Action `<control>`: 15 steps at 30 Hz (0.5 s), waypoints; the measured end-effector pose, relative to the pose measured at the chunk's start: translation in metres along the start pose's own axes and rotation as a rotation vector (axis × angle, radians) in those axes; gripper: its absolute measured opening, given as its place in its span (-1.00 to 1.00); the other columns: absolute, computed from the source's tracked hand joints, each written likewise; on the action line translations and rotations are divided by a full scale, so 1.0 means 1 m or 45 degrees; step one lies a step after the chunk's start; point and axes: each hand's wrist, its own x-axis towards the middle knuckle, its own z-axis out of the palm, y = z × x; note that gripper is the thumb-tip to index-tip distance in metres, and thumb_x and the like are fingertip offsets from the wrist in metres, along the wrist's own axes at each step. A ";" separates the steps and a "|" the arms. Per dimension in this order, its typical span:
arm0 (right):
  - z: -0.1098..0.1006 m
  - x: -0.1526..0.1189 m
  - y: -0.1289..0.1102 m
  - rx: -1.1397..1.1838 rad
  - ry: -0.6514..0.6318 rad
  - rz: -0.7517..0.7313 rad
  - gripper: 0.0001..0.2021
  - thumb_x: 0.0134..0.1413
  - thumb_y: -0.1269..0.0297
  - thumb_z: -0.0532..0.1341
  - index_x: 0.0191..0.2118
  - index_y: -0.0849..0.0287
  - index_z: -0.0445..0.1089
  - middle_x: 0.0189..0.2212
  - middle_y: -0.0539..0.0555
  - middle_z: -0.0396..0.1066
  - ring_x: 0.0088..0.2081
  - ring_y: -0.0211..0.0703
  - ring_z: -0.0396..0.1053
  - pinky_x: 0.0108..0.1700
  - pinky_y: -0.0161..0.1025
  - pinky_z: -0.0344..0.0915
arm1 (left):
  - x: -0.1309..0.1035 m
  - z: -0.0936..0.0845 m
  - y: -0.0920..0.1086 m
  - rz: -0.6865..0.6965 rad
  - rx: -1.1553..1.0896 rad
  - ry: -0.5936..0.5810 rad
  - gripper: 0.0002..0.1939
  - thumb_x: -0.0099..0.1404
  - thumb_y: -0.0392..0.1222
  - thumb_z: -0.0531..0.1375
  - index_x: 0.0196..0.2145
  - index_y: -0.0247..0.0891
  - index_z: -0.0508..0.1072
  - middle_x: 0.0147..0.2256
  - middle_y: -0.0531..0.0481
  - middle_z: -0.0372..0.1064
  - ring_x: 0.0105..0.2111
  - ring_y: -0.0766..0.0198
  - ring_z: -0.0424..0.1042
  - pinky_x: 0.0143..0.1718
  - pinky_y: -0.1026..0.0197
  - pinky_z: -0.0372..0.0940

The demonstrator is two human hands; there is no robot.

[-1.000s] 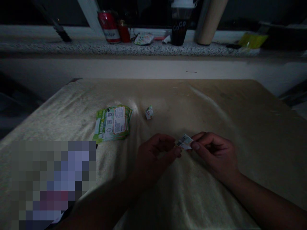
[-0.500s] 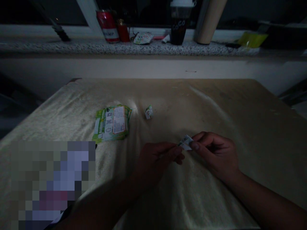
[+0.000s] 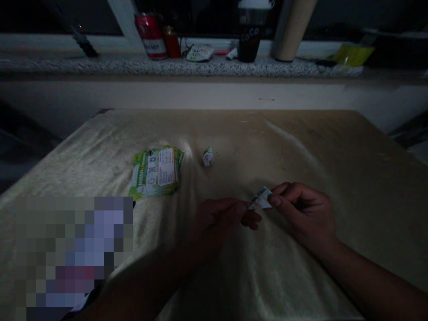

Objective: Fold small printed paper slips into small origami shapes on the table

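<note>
Between my two hands is a small piece of folded printed paper [image 3: 261, 198], pale with green and orange marks, held above the cloth. My right hand [image 3: 302, 209] pinches its right end between thumb and forefinger. At the lower left corner, the thumb and forefinger of my left hand [image 3: 220, 218] close on the paper, while the other fingers curl below. Farther back on the cloth stands a small folded paper piece [image 3: 207, 157], white and green. Left of it lies a stack of green printed leaflets [image 3: 157, 171], text side up.
A wrinkled, pale cloth [image 3: 334, 156] covers the table. Behind it, the speckled sill [image 3: 214, 67] bears a red can [image 3: 151, 38], a small red bottle [image 3: 171, 44], a lidded dark cup [image 3: 249, 38], a tan cylinder [image 3: 294, 31] and a yellow packet [image 3: 352, 54]. A blurred-out patch covers the lower left.
The paper has turned slightly and shows more of its printed face. My right hand has shifted a little to the right, and my left fingers have slid toward the paper's lower left corner.
</note>
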 end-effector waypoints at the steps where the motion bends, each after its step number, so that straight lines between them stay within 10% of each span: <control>1: 0.000 0.000 0.000 0.002 0.002 0.006 -0.78 0.07 0.36 0.38 -0.55 0.14 0.42 -0.51 0.01 0.55 -0.47 -0.25 0.48 -0.46 -0.33 0.38 | 0.000 -0.001 -0.001 0.010 -0.004 -0.010 -0.62 0.41 -0.01 0.13 -0.31 -0.32 0.63 -0.39 -0.13 0.62 -0.37 0.18 0.60 -0.27 0.17 0.50; 15: 0.000 0.000 0.001 0.046 -0.020 0.023 -0.78 0.04 0.41 0.39 -0.56 0.15 0.43 -0.51 0.00 0.55 -0.49 -0.27 0.47 -0.47 -0.34 0.37 | -0.002 0.001 -0.001 0.043 0.203 -0.034 -0.73 0.43 -0.12 0.14 -0.24 -0.27 0.62 -0.40 -0.03 0.61 -0.40 0.30 0.58 -0.30 0.29 0.43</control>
